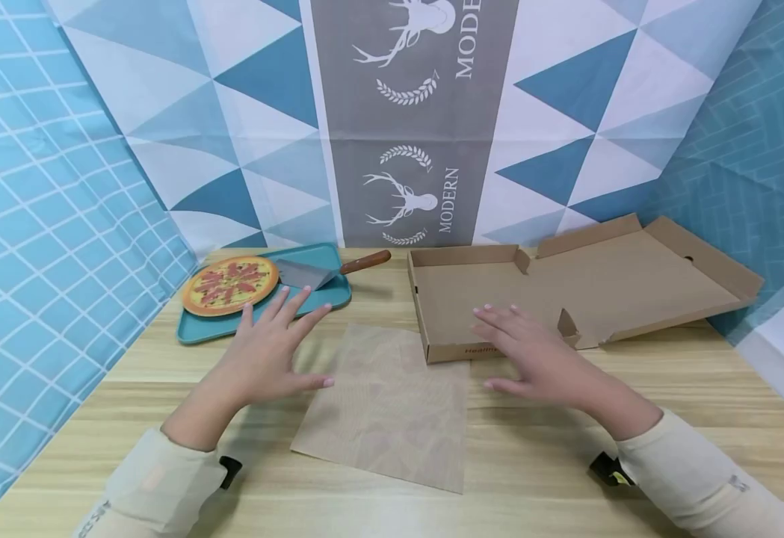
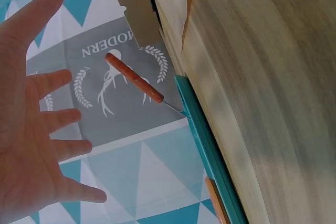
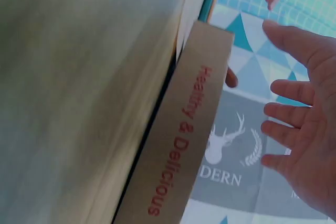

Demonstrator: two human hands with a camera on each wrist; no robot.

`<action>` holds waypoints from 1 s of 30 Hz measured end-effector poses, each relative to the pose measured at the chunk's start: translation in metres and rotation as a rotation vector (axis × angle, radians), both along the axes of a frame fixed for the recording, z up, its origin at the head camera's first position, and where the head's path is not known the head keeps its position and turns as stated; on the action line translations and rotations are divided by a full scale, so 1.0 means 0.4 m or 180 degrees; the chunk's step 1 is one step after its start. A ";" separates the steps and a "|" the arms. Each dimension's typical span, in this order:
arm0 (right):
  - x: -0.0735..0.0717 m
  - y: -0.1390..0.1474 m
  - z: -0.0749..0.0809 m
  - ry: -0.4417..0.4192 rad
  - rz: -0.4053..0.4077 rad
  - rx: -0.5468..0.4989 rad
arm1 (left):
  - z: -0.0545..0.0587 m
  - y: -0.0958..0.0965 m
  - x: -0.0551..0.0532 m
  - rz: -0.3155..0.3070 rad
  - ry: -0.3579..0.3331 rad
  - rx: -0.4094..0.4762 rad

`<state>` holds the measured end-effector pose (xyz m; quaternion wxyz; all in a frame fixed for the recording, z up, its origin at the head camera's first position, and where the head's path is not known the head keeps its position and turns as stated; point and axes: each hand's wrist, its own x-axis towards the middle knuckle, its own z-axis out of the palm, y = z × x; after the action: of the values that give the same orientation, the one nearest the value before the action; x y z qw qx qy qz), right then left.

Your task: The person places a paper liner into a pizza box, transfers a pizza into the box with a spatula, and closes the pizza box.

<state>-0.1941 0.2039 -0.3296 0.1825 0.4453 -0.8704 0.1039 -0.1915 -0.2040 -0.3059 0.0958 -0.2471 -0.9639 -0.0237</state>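
Observation:
My left hand (image 1: 264, 359) hovers with fingers spread, holding nothing, just in front of a teal tray (image 1: 203, 329). On that tray lie a pizza (image 1: 230, 285) with red topping and a pizza server (image 1: 307, 273), whose wooden handle (image 2: 134, 77) sticks out past the tray's edge. My right hand (image 1: 533, 351), also spread and holding nothing, is over the front edge of an open cardboard pizza box (image 1: 472, 299). Red lettering marks the box's front wall (image 3: 176, 129). Between the hands a sheet of brown paper (image 1: 398, 411) lies flat on the table, its far edge close by the box.
The wooden table (image 1: 338, 508) carries everything. The box's lid (image 1: 654, 276) is folded back to the right. A patterned cloth backdrop (image 1: 270, 134) rises behind the table, and a blue tiled-pattern sheet (image 1: 42, 224) hangs along the left side.

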 end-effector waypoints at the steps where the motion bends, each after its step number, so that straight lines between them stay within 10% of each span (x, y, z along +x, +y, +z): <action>1: 0.002 -0.004 -0.002 0.0038 0.0064 -0.0014 | 0.000 0.001 -0.001 -0.0001 0.0001 -0.0002; 15: 0.057 -0.077 -0.018 -0.0804 0.0460 0.0568 | -0.001 0.008 -0.003 -0.0021 -0.0108 0.0086; 30: 0.088 -0.141 -0.037 -0.0971 0.0775 0.1274 | -0.008 0.005 -0.001 -0.0170 0.0019 0.0221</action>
<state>-0.1588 0.1477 -0.3443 -0.0561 0.5529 -0.8312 0.0168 -0.1920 -0.2021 -0.3093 0.1065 -0.2694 -0.9553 -0.0589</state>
